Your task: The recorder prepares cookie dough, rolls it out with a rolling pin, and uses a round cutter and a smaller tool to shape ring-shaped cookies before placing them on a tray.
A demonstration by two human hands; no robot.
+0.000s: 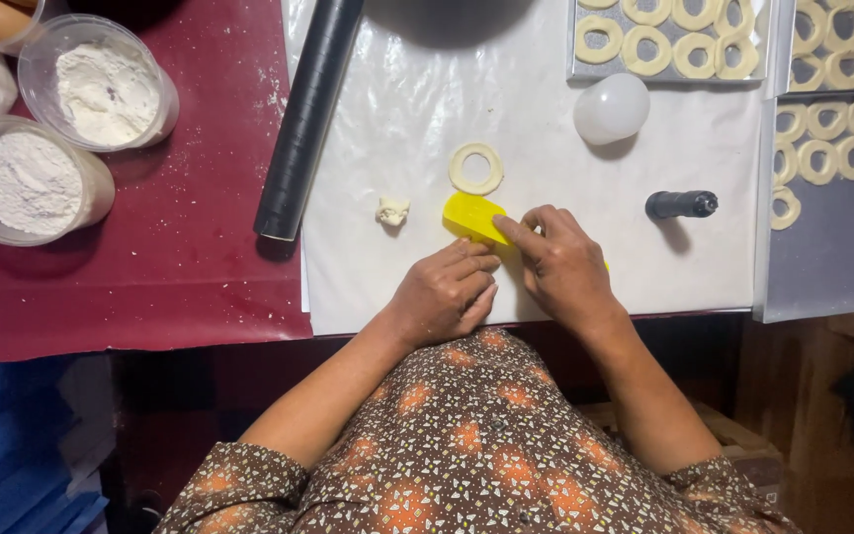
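A yellow plastic scraper (473,216) lies flat on the white work sheet (407,119). My right hand (557,265) rests on it, index finger pressed on its top. My left hand (444,294) sits right beside it with the fingers curled, knuckles touching the sheet near the scraper's near edge; whether anything is under it is hidden. Just beyond the scraper lies a single ring of pale dough (475,168). A small lump of leftover dough (392,210) sits to the left of the scraper.
A black rolling pin (306,114) lies along the sheet's left edge. Two tubs of white flour (106,84) (27,183) stand on the red cloth. A white round cutter (611,109) and a small black cylinder (681,204) are right. Trays of dough rings (669,40) (832,129) fill the far right.
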